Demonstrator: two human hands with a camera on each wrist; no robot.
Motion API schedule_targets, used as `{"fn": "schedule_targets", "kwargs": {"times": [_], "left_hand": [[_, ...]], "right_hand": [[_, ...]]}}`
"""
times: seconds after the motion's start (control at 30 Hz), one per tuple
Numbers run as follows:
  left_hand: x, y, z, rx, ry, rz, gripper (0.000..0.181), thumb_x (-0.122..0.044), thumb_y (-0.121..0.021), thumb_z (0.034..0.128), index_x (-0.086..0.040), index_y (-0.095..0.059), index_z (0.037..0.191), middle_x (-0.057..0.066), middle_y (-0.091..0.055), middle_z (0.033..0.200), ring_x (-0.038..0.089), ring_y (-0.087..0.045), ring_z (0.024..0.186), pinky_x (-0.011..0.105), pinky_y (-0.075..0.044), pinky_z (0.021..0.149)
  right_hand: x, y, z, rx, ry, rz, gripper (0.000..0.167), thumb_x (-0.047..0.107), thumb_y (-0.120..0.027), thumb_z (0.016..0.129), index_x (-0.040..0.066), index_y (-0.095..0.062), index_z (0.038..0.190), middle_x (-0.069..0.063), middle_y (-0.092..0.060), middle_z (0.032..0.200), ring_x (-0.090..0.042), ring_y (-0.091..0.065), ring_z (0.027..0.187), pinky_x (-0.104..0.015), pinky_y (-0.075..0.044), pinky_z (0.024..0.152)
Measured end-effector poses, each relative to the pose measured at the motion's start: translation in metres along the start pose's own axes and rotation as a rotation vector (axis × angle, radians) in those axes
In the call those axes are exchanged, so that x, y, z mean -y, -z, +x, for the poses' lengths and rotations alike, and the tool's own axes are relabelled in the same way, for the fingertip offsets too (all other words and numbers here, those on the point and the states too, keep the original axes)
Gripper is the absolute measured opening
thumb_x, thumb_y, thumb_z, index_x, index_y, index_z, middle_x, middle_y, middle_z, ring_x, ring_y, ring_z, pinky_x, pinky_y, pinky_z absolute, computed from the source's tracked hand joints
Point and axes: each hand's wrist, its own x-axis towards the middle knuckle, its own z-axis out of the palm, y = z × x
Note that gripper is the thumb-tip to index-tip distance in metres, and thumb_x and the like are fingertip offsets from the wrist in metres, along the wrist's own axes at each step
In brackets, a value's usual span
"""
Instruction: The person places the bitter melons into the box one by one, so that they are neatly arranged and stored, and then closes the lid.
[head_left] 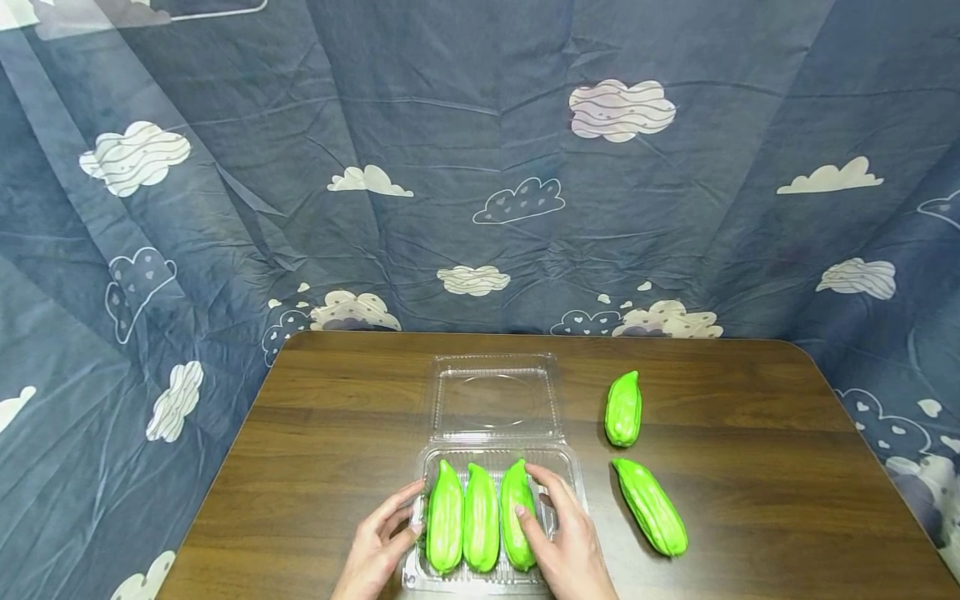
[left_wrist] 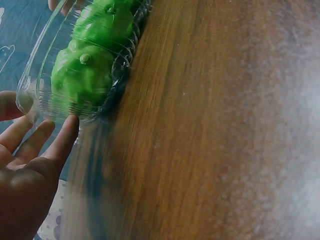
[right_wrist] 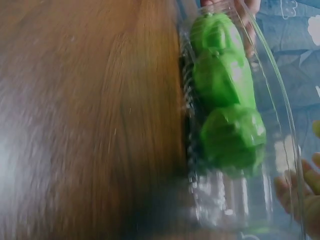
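Observation:
Three green ridged vegetables (head_left: pixel 481 518) lie side by side, lengthwise, in the base of a clear hinged container (head_left: pixel 573 467). At its left wall, my left hand (head_left: pixel 382 537) rests its fingertips on the plastic; the left wrist view shows the same hand (left_wrist: pixel 30 175) with fingers extended against the clear corner. My right hand (head_left: pixel 573 542) is over the right part of the container, thumb and forefinger spread above the rightmost vegetable. In the right wrist view a gap shows between that vegetable (right_wrist: pixel 233 140) and the hand (right_wrist: pixel 307 200), seen partly through the clear wall.
The container's clear lid (head_left: pixel 495 400) lies folded back, flat on the brown table (head_left: pixel 330 417). Two more green vegetables, one upright in view (head_left: pixel 623 410) and one slanted (head_left: pixel 651 508), lie to the right. A blue cloud-patterned cloth (head_left: pixel 450 233) hangs behind the table.

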Motion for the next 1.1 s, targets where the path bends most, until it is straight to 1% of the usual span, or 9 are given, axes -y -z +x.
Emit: {"fn": "schedule_targets", "kwargs": {"times": [0.1, 0.2, 0.33, 0.47, 0.63, 0.7, 0.93, 1.0, 1.1], "left_hand": [[0.0, 0.0, 0.0, 0.001, -0.004, 0.003, 0.053, 0.011, -0.061, 0.0849, 0.004, -0.052, 0.137, 0.021, -0.046, 0.145, 0.026, -0.058, 0.114, 0.027, -0.05, 0.092], [0.0, 0.0, 0.0, -0.002, -0.01, 0.009, 0.053, 0.011, -0.062, 0.0847, 0.004, -0.053, 0.136, 0.021, -0.047, 0.145, 0.026, -0.058, 0.114, 0.027, -0.049, 0.092], [0.0, 0.0, 0.0, -0.005, -0.016, 0.015, 0.052, 0.011, -0.062, 0.0844, 0.004, -0.053, 0.136, 0.021, -0.047, 0.144, 0.026, -0.059, 0.113, 0.026, -0.049, 0.092], [0.0, 0.0, 0.0, -0.004, -0.023, 0.015, 0.053, 0.011, -0.062, 0.0841, 0.005, -0.053, 0.136, 0.022, -0.046, 0.144, 0.025, -0.059, 0.112, 0.026, -0.05, 0.092], [0.0, 0.0, 0.0, -0.007, -0.024, 0.024, 0.052, 0.011, -0.062, 0.0841, 0.005, -0.053, 0.135, 0.022, -0.047, 0.144, 0.025, -0.059, 0.113, 0.026, -0.049, 0.092], [0.0, 0.0, 0.0, -0.009, -0.02, 0.028, 0.052, 0.01, -0.062, 0.0843, 0.005, -0.053, 0.135, 0.022, -0.047, 0.144, 0.025, -0.059, 0.113, 0.025, -0.049, 0.092], [0.0, 0.0, 0.001, -0.01, -0.023, 0.028, 0.052, 0.011, -0.062, 0.084, 0.007, -0.052, 0.135, 0.023, -0.047, 0.144, 0.025, -0.059, 0.113, 0.025, -0.049, 0.092], [0.0, 0.0, 0.001, -0.008, -0.028, 0.027, 0.052, 0.012, -0.062, 0.0839, 0.007, -0.053, 0.135, 0.023, -0.047, 0.143, 0.025, -0.059, 0.113, 0.026, -0.049, 0.092], [0.0, -0.001, 0.001, -0.003, -0.029, 0.026, 0.052, 0.012, -0.061, 0.0839, 0.007, -0.052, 0.135, 0.023, -0.047, 0.143, 0.025, -0.059, 0.113, 0.026, -0.049, 0.092]], "right_hand": [[-0.003, 0.01, -0.001, -0.043, 0.046, -0.006, 0.058, -0.004, -0.077, 0.078, 0.01, -0.059, 0.131, -0.001, -0.062, 0.126, -0.023, -0.063, 0.103, -0.026, -0.051, 0.087], [-0.01, 0.022, -0.003, -0.08, 0.089, -0.033, 0.057, -0.006, -0.075, 0.078, 0.008, -0.059, 0.132, -0.005, -0.063, 0.124, -0.025, -0.063, 0.098, -0.019, -0.046, 0.091], [-0.025, 0.037, -0.005, -0.111, 0.108, -0.067, 0.055, -0.008, -0.074, 0.078, 0.005, -0.06, 0.13, -0.01, -0.063, 0.122, -0.017, -0.058, 0.107, -0.012, -0.038, 0.096], [-0.044, 0.051, -0.007, -0.156, 0.151, -0.079, 0.055, -0.009, -0.074, 0.076, 0.002, -0.061, 0.129, -0.014, -0.063, 0.121, -0.008, -0.051, 0.118, -0.013, -0.036, 0.1], [-0.063, 0.067, -0.003, -0.2, 0.251, -0.089, 0.054, -0.006, -0.072, 0.075, -0.002, -0.061, 0.127, -0.02, -0.063, 0.121, -0.013, -0.05, 0.124, -0.021, -0.034, 0.107], [-0.068, 0.072, -0.003, -0.196, 0.25, -0.104, 0.054, -0.006, -0.073, 0.075, -0.002, -0.061, 0.128, -0.019, -0.062, 0.122, -0.012, -0.049, 0.125, -0.021, -0.032, 0.107], [-0.079, 0.087, -0.006, -0.164, 0.124, -0.205, 0.062, -0.011, -0.076, 0.072, 0.001, -0.059, 0.13, -0.018, -0.059, 0.126, 0.004, -0.039, 0.126, -0.011, -0.026, 0.105], [-0.082, 0.09, -0.006, -0.152, 0.091, -0.239, 0.063, -0.009, -0.077, 0.072, 0.001, -0.058, 0.132, -0.018, -0.058, 0.128, 0.001, -0.04, 0.126, -0.009, -0.024, 0.105], [-0.087, 0.094, -0.007, -0.132, 0.036, -0.28, 0.063, -0.005, -0.078, 0.075, 0.003, -0.057, 0.133, -0.018, -0.057, 0.132, -0.017, -0.046, 0.124, -0.007, -0.019, 0.105]]}}
